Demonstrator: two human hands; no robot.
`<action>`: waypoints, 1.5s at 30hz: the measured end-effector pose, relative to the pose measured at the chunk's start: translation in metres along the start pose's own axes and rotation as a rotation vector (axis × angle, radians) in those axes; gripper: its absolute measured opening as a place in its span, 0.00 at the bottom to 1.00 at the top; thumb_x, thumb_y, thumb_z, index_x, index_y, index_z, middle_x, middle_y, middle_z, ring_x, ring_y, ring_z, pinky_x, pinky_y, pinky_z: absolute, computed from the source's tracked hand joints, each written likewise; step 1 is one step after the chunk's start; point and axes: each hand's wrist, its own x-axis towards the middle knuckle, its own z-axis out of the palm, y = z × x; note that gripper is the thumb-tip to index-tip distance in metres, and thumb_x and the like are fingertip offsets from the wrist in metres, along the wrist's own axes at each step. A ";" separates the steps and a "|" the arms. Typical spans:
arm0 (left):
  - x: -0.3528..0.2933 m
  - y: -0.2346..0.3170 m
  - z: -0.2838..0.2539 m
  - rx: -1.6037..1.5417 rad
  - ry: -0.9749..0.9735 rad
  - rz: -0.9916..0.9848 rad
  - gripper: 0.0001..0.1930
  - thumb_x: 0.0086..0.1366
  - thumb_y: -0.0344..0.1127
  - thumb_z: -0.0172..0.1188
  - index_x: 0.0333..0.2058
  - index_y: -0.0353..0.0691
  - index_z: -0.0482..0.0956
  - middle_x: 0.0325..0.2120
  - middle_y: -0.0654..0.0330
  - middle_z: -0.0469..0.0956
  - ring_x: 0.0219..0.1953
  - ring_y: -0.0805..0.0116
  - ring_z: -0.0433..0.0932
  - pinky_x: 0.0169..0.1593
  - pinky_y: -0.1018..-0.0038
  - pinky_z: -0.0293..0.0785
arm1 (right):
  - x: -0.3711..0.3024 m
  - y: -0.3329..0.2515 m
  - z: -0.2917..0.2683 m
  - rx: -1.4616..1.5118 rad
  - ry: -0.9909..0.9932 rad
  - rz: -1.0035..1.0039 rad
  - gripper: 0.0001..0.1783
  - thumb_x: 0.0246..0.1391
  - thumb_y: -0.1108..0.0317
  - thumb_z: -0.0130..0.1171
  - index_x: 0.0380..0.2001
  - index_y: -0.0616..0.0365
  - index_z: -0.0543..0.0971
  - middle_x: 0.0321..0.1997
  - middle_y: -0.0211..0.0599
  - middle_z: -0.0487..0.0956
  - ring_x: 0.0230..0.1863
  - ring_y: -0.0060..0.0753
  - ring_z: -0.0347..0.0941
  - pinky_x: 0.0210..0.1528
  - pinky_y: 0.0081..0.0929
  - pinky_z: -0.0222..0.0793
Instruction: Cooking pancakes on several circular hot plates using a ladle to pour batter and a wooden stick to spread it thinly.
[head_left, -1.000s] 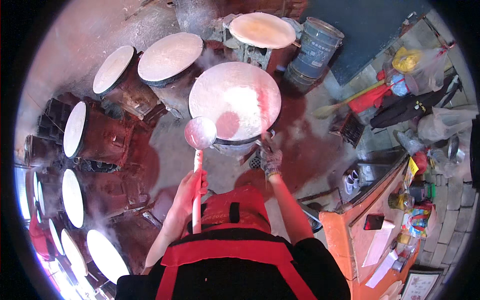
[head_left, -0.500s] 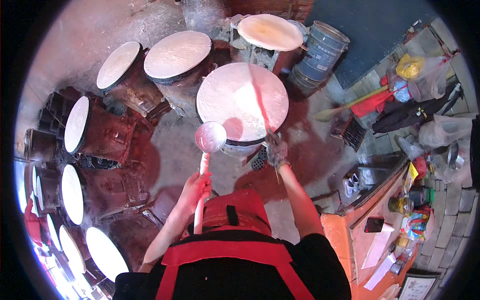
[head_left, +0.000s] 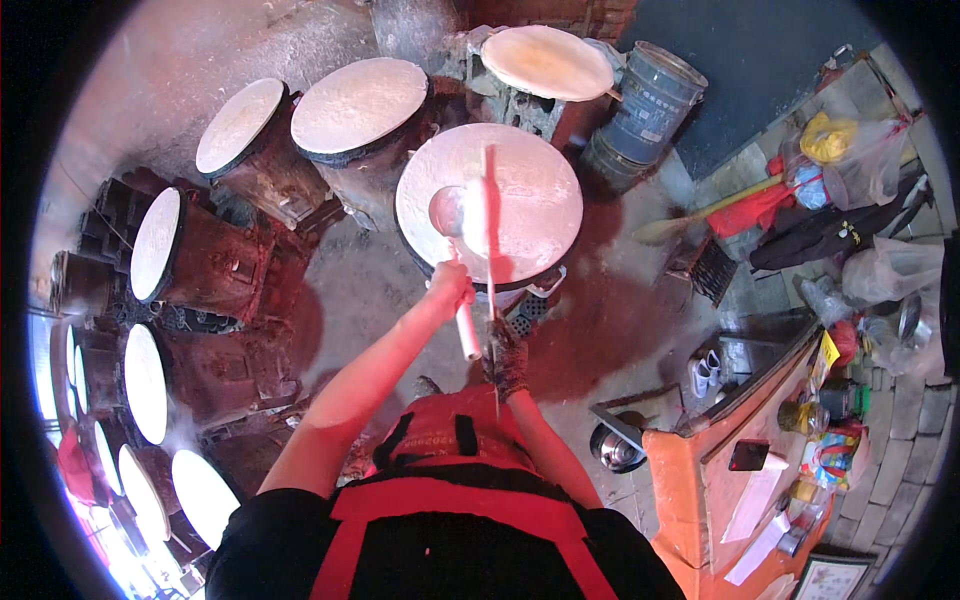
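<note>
A round griddle [head_left: 545, 190] coated with a thin pale layer sits on a drum-like stove in front of me. My left hand [head_left: 450, 284] is closed around the pale handle of a ladle [head_left: 455, 212], whose round bowl is over the left-middle of the coated surface. In a dark patterned glove, my right hand [head_left: 508, 360] grips a long thin flat spatula [head_left: 491, 210]. The spatula's blade reaches away from me over the griddle, just right of the ladle bowl. Whether either tool touches the layer, I cannot tell.
More pale-topped drum stoves [head_left: 360, 105] curve along the left and back. A round pale disc [head_left: 547, 62] rests on a block stand beside a blue metal drum [head_left: 652, 105]. At right stand an orange counter [head_left: 670, 480] with a phone [head_left: 748, 455] and jars, and a metal pot [head_left: 618, 448].
My left hand has carried the ladle forward, from the griddle's near edge to over its surface. My right hand has come nearer and leftward, bringing the spatula blade left across the griddle.
</note>
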 end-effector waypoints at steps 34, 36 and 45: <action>-0.149 0.113 -0.362 -0.962 -0.066 -0.250 0.08 0.63 0.30 0.46 0.25 0.41 0.60 0.15 0.70 0.59 0.12 0.84 0.56 0.12 0.89 0.53 | 0.037 0.027 0.228 -1.196 -0.216 -0.765 0.15 0.50 0.65 0.57 0.40 0.61 0.75 0.30 0.41 0.75 0.31 0.35 0.71 0.35 0.31 0.66; -0.151 0.138 -0.370 -0.771 0.092 -0.107 0.07 0.63 0.30 0.46 0.26 0.41 0.60 0.16 0.69 0.59 0.12 0.83 0.56 0.13 0.88 0.54 | 0.072 0.025 0.282 -1.049 -0.389 -0.527 0.14 0.51 0.63 0.55 0.38 0.61 0.75 0.31 0.46 0.76 0.33 0.46 0.72 0.37 0.33 0.68; -0.110 0.278 -0.448 -0.722 0.271 0.138 0.05 0.62 0.31 0.48 0.35 0.39 0.63 0.17 0.68 0.60 0.13 0.83 0.56 0.11 0.88 0.48 | 0.284 0.027 0.552 -1.295 -0.673 -0.318 0.16 0.47 0.61 0.54 0.36 0.61 0.74 0.33 0.54 0.76 0.36 0.54 0.72 0.38 0.40 0.67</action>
